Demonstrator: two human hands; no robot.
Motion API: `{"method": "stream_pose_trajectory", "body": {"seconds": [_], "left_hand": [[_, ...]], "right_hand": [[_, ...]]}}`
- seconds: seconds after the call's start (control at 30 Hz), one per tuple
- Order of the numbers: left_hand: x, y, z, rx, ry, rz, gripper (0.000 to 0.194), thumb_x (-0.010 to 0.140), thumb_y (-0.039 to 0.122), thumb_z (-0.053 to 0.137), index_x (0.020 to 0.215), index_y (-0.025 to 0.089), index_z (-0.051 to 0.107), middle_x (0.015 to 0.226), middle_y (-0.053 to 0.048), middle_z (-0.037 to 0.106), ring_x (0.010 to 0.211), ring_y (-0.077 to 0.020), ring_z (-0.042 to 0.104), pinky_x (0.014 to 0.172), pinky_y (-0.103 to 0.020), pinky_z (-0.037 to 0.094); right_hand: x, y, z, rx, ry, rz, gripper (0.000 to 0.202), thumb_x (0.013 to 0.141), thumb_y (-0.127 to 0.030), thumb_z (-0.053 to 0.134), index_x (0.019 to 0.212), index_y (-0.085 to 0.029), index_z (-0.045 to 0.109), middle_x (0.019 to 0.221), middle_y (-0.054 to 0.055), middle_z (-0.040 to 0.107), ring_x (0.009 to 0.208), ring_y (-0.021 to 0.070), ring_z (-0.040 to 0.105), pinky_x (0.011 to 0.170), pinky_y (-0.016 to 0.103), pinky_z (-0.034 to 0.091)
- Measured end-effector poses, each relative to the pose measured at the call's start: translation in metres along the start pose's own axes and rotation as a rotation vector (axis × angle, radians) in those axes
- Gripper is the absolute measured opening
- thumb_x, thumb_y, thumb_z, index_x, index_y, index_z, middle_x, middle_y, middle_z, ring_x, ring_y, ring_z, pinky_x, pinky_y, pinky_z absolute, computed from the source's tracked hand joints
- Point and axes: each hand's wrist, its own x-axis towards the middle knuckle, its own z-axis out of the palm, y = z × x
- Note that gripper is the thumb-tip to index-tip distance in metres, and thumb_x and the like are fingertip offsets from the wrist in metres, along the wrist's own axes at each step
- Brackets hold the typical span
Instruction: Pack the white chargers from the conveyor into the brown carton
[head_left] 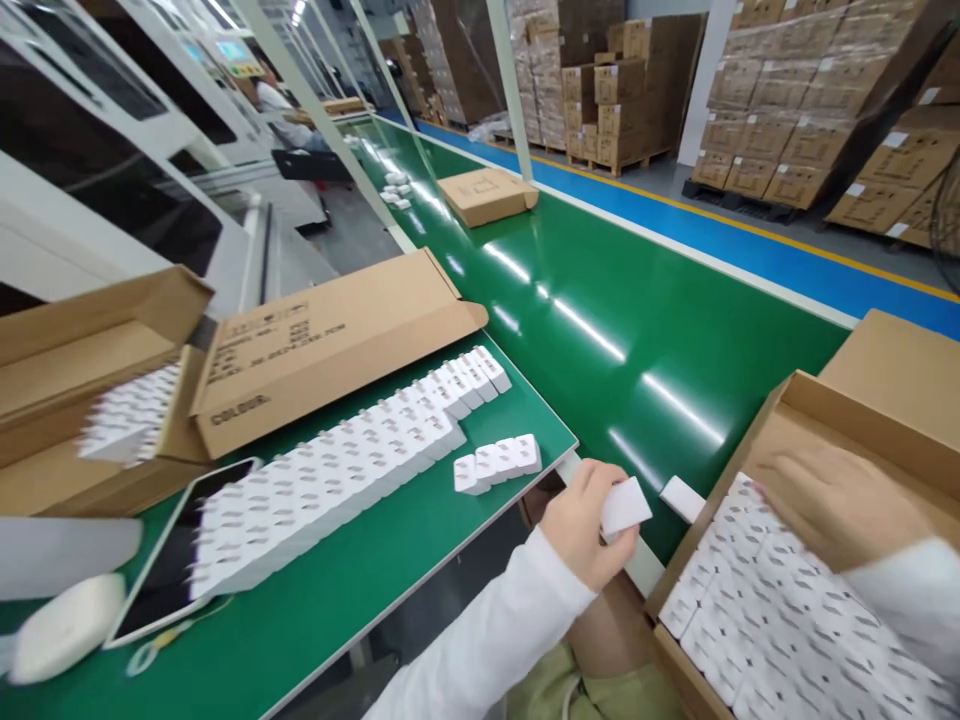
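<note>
My left hand is closed around a white plug adapter by the table corner. Over the open cardboard box on the right is my right hand, smeared by motion, so its grip does not show. Beneath it, packed rows of white plug adapters fill part of that box, prongs upward. Another white adapter lies on the green belt beside the box. On the green table, a long block of adapters stands in rows, with a short separate row near the corner.
A closed carton lies behind the rows. At left, an open carton holds more adapters. A tablet, a white rounded device and a cable loop are nearby. Farther along the green belt sits a flat carton.
</note>
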Motion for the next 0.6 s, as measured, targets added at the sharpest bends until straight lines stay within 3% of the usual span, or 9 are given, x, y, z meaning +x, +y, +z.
{"method": "stream_pose_trajectory", "body": {"seconds": [0.07,0.13,0.23,0.3,0.4,0.53,0.6], "left_hand": [[-0.022,-0.013,-0.03,-0.011,0.171,0.072,0.029,0.071,0.017,0.05,0.1,0.019,0.052,0.097,-0.008,0.054,0.089,-0.0192,0.057,0.067,-0.027,0.049],[-0.044,-0.032,-0.061,0.071,0.313,0.052,0.03,0.076,0.02,0.05,0.106,0.021,0.051,0.103,-0.009,0.054,0.092,-0.0186,0.056,0.065,-0.024,0.048],[-0.07,-0.068,-0.099,0.261,0.41,-0.069,0.032,0.079,0.028,0.051,0.111,0.022,0.049,0.102,-0.008,0.056,0.086,-0.0189,0.057,0.06,-0.025,0.047],[-0.078,-0.091,-0.112,0.335,0.365,-0.164,0.036,0.077,0.028,0.051,0.112,0.022,0.048,0.1,-0.008,0.058,0.078,-0.0188,0.059,0.056,-0.026,0.047],[-0.073,-0.118,-0.114,0.354,0.2,-0.259,0.042,0.071,0.023,0.052,0.113,0.021,0.048,0.1,-0.007,0.059,0.077,-0.0202,0.06,0.058,-0.028,0.048],[-0.054,-0.136,-0.102,0.307,0.067,-0.255,0.049,0.067,0.016,0.052,0.115,0.021,0.047,0.106,-0.007,0.057,0.097,-0.024,0.057,0.074,-0.032,0.049],[-0.047,-0.138,-0.098,0.284,0.019,-0.242,0.051,0.067,0.013,0.05,0.117,0.021,0.045,0.107,-0.007,0.056,0.099,-0.0234,0.057,0.078,-0.033,0.049]], "right_hand": [[0.039,-0.049,0.0,-0.149,-0.276,-0.051,0.04,0.084,-0.045,0.038,0.096,-0.014,0.061,0.099,0.013,0.062,0.101,0.028,0.054,0.098,0.044,0.027],[0.064,-0.083,0.01,-0.191,-0.503,-0.017,0.041,0.071,-0.041,0.058,0.098,-0.01,0.06,0.1,0.016,0.063,0.1,0.0304,0.055,0.096,0.046,0.029],[0.077,-0.098,0.027,-0.186,-0.632,0.021,0.048,0.054,-0.023,0.071,0.098,-0.011,0.059,0.092,0.016,0.065,0.088,0.0325,0.061,0.074,0.043,0.043],[0.079,-0.096,0.029,-0.18,-0.617,0.0,0.048,0.058,-0.016,0.065,0.104,-0.015,0.055,0.094,0.013,0.065,0.086,0.0318,0.061,0.064,0.038,0.042],[0.086,-0.101,0.011,-0.144,-0.491,-0.089,0.036,0.07,-0.023,0.052,0.106,-0.021,0.049,0.098,0.007,0.061,0.083,0.0254,0.061,0.06,0.033,0.039],[0.109,-0.144,-0.02,-0.061,-0.175,-0.2,0.024,0.076,-0.031,0.046,0.096,-0.021,0.052,0.093,0.006,0.053,0.082,0.0211,0.056,0.053,0.028,0.034],[0.123,-0.171,-0.023,-0.032,-0.159,-0.25,0.025,0.072,-0.03,0.05,0.094,-0.019,0.055,0.097,0.008,0.051,0.08,0.0206,0.056,0.053,0.027,0.036]]}}
